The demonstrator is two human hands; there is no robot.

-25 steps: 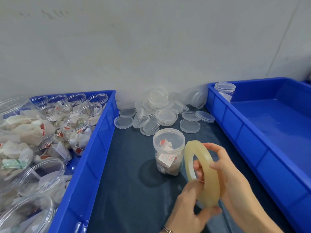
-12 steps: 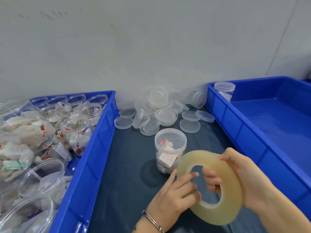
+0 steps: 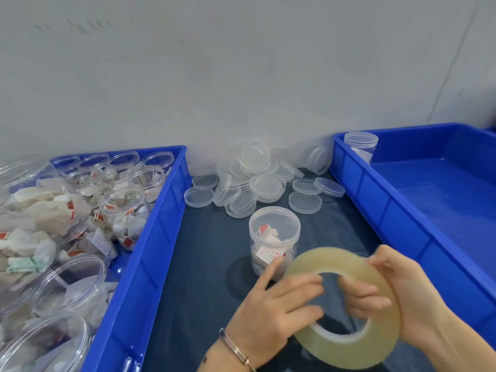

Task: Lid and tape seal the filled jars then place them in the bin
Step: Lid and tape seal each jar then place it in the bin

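While blurred, left hand (image 3: 279,307) hides tape roll (image 3: 375,342).

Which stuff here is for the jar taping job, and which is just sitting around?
For the job: tape roll, held by right hand and left hand; lidded jar; spare lids; right bin.
Just there: bracelet; wall.
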